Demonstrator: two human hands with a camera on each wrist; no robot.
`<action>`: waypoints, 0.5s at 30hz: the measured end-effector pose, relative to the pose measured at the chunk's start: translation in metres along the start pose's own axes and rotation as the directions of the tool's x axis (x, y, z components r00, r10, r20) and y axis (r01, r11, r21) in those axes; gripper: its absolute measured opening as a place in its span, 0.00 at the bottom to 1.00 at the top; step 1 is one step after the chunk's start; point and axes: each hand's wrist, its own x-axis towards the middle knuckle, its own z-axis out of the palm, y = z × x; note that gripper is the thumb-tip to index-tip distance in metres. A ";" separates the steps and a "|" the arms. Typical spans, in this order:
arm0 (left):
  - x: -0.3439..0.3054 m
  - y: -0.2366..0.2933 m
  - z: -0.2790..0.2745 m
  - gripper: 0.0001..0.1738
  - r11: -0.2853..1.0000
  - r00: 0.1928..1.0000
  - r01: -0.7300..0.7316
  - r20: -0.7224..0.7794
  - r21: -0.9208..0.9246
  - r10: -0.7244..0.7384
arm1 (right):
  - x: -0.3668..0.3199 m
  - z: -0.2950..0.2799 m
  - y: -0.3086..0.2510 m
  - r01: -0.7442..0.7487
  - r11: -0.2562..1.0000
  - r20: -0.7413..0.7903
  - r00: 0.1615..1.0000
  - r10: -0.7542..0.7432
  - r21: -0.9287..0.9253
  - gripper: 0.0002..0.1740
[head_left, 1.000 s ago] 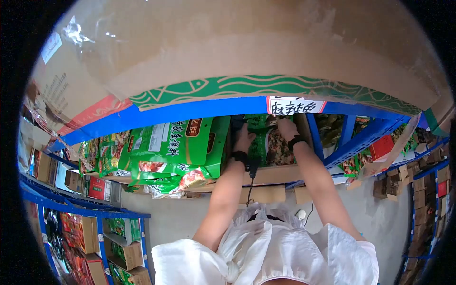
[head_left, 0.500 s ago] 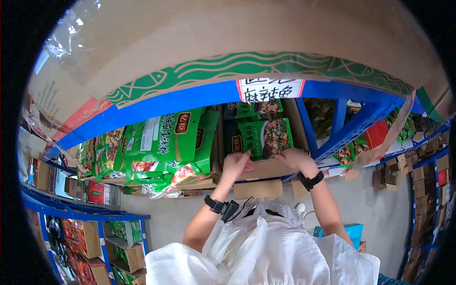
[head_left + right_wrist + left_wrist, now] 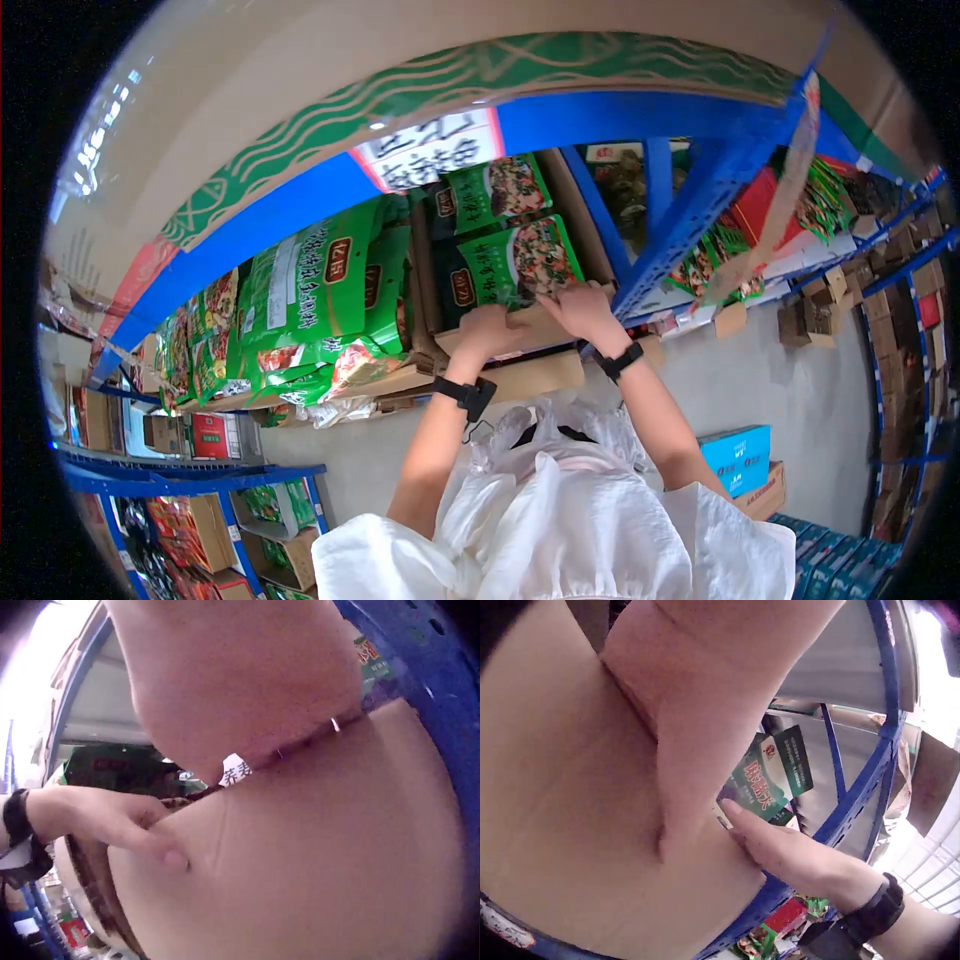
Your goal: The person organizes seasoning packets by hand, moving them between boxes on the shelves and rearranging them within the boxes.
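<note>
An open cardboard box (image 3: 540, 332) on the shelf holds green and black food packets (image 3: 518, 262), lying at a slant. My left hand (image 3: 485, 333) grips the left part of its front wall; in the right wrist view that hand (image 3: 112, 817) has its thumb on the outer face of the cardboard (image 3: 322, 855) and fingers behind the edge. My right hand (image 3: 580, 312) holds the same wall near the right corner. The left wrist view shows the right hand (image 3: 802, 859) at the cardboard edge beside a green packet (image 3: 761, 780); its other fingertips are hidden.
Large green packets (image 3: 305, 290) are piled left of the box. A blue shelf beam (image 3: 640, 110) with a handwritten label (image 3: 430, 150) crosses above, under a big carton (image 3: 400, 50). To the right stands a slanted blue brace (image 3: 690, 215). A blue carton (image 3: 735, 460) is on the floor.
Both hands have come out from deep in the box to its front wall. The view has turned, and the box with its packets now appears tilted and farther left.
</note>
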 end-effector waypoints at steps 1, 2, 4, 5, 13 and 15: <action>0.003 0.003 -0.005 0.31 0.999 0.996 0.024 0.083 0.024 -0.026 | 0.003 -0.001 0.000 -0.031 0.999 0.047 0.998 0.033 -0.036 0.30; 0.005 0.002 -0.004 0.32 1.000 0.996 0.026 0.085 0.015 -0.028 | 0.003 0.008 0.005 0.047 0.999 -0.065 0.997 -0.049 -0.028 0.26; 0.008 -0.001 0.003 0.33 1.000 0.995 0.029 0.091 -0.004 -0.028 | -0.002 0.030 0.020 0.197 0.979 -0.287 0.936 -0.203 -0.049 0.20; 0.005 0.003 0.002 0.33 1.000 0.999 0.026 0.034 -0.008 -0.026 | -0.012 0.026 0.023 0.290 0.956 -0.445 0.862 -0.243 0.038 0.22; -0.006 0.036 0.028 0.23 0.963 0.876 -0.212 -0.470 -0.168 0.111 | -0.145 0.064 0.161 0.139 0.830 -0.633 0.717 0.292 0.540 0.07; -0.009 0.064 0.026 0.17 0.941 0.850 -0.227 -0.523 -0.250 0.066 | -0.170 0.051 0.211 -0.148 0.640 -0.378 0.699 0.607 0.754 0.08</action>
